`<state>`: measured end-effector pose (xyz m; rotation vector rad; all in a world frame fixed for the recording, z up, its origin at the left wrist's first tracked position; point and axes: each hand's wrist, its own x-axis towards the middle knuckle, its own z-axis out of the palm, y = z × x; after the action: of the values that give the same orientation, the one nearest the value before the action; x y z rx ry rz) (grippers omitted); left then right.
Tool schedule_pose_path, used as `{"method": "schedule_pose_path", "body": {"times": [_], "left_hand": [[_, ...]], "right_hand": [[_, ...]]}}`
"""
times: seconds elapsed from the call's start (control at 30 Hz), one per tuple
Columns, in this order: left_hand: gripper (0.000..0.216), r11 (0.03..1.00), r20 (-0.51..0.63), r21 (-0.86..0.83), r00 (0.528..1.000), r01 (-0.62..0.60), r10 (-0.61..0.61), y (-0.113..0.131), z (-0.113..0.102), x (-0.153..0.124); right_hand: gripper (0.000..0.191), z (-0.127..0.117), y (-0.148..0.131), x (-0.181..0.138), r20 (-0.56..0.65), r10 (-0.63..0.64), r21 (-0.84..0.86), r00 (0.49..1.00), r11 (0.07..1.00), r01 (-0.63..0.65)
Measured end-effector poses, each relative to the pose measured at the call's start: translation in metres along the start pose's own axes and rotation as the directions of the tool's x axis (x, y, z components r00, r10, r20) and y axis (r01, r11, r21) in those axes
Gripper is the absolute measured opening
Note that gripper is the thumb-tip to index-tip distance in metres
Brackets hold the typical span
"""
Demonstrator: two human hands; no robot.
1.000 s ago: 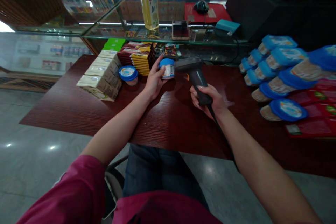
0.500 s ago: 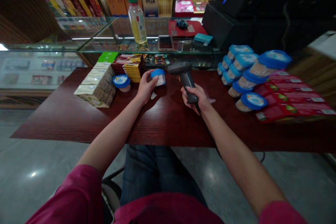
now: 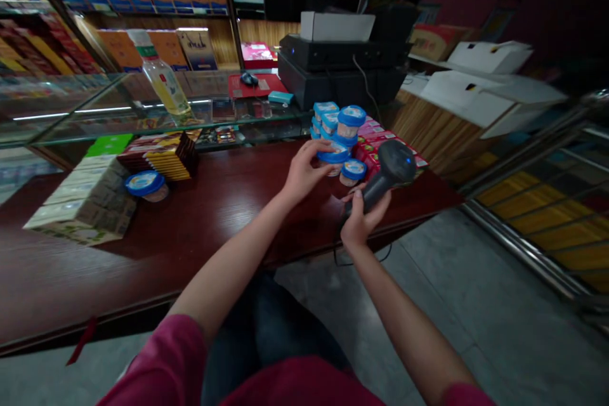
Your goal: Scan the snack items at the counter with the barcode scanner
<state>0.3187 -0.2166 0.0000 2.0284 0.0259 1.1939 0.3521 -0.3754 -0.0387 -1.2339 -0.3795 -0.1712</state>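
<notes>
My left hand [image 3: 307, 172] is closed on a blue-lidded tub [image 3: 334, 152], thumb and fingers around its lid, at the near left side of a stack of similar tubs. Whether this tub rests on another is hard to see. My right hand [image 3: 366, 216] grips the handle of a black barcode scanner [image 3: 394, 163], held above the counter's right part with its head tilted up. Just left of the scanner stands another blue-lidded tub [image 3: 353, 171]. More tubs are piled behind, with a round one [image 3: 351, 119] on top and small square ones [image 3: 326, 111] at the back.
Red boxes [image 3: 368, 155] lie behind the scanner. On the left of the brown counter [image 3: 228, 203] are pale cartons [image 3: 85, 200], stacked yellow-and-brown packets [image 3: 166, 155] and a single tub [image 3: 146, 185]. A bottle [image 3: 164, 84] stands on the glass case. The scanner's cable [image 3: 362, 263] hangs over the edge.
The view has turned right. My left hand has carried a blue-lidded tub from the counter's middle to the stack. My right hand has moved right with the scanner, now pointing away to the right.
</notes>
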Motion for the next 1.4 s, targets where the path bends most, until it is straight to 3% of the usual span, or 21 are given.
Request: {"method": "schedule_pose_path", "body": {"times": [0.13,0.23,0.4,0.6,0.67,0.73,0.83,0.9,1.0,1.07,1.13,1.2,1.3,1.4], "left_hand": [[0.026,0.995,-0.008,0.094,1.000,-0.028,0.029,0.005,0.063,0.019],[0.025,0.986,-0.013,0.164,1.000,-0.007,0.009,-0.001,0.085,0.016],[0.034,0.947,0.126,0.316,0.992,-0.051,0.011,-0.008,0.087,0.005],[0.054,0.860,0.223,0.495,0.975,-0.126,0.014,-0.008,0.072,-0.004],[0.059,0.822,0.245,0.543,0.969,-0.169,0.037,-0.007,0.051,-0.013],[0.058,0.776,0.283,0.594,0.958,-0.210,0.042,-0.008,0.015,-0.027],[0.054,0.687,0.280,0.703,0.959,-0.183,-0.032,-0.010,-0.061,-0.054],[0.054,0.605,0.162,0.794,0.980,-0.059,-0.117,-0.009,-0.119,-0.073],[0.057,0.457,-0.108,0.869,0.974,0.191,-0.201,-0.005,-0.199,-0.100],[0.063,0.387,-0.259,0.861,0.939,0.330,-0.225,-0.003,-0.238,-0.117],[0.074,0.355,-0.364,0.830,0.900,0.431,-0.240,-0.002,-0.262,-0.132],[0.078,0.342,-0.450,0.787,0.856,0.514,-0.253,-0.004,-0.274,-0.143],[0.060,0.339,-0.551,0.714,0.790,0.613,-0.268,-0.008,-0.282,-0.152],[0.042,0.410,-0.577,0.656,0.771,0.634,-0.269,-0.011,-0.291,-0.155]], "right_hand": [[0.061,0.001,0.008,0.002,-0.130,0.025,0.024,0.991,0.999,-0.022],[0.062,0.002,0.012,0.004,-0.157,0.096,0.058,0.983,0.994,-0.088],[0.059,0.000,0.013,0.006,-0.132,0.147,0.068,0.980,0.988,-0.139],[0.061,-0.002,0.018,0.006,-0.091,0.077,-0.016,0.993,0.997,-0.079],[0.063,-0.004,0.020,0.005,-0.036,0.025,-0.075,0.999,0.997,-0.028],[0.064,-0.005,0.022,0.004,0.054,-0.042,-0.119,0.998,0.992,0.048],[0.063,0.003,0.022,-0.002,0.235,-0.112,-0.126,0.966,0.982,0.144],[0.063,0.017,0.020,-0.007,0.355,-0.090,-0.074,0.930,0.990,0.124],[0.059,0.053,0.014,-0.020,0.584,0.015,0.037,0.812,0.998,-0.045],[0.052,0.083,0.009,-0.030,0.745,0.106,0.051,0.658,0.975,-0.215],[0.047,0.112,0.006,-0.041,0.850,0.188,0.003,0.493,0.932,-0.362],[0.047,0.136,0.005,-0.050,0.892,0.245,-0.049,0.381,0.888,-0.456],[0.047,0.158,0.007,-0.059,0.907,0.285,-0.087,0.311,0.849,-0.522],[0.046,0.160,0.009,-0.061,0.914,0.308,-0.126,0.264,0.834,-0.537]]}}
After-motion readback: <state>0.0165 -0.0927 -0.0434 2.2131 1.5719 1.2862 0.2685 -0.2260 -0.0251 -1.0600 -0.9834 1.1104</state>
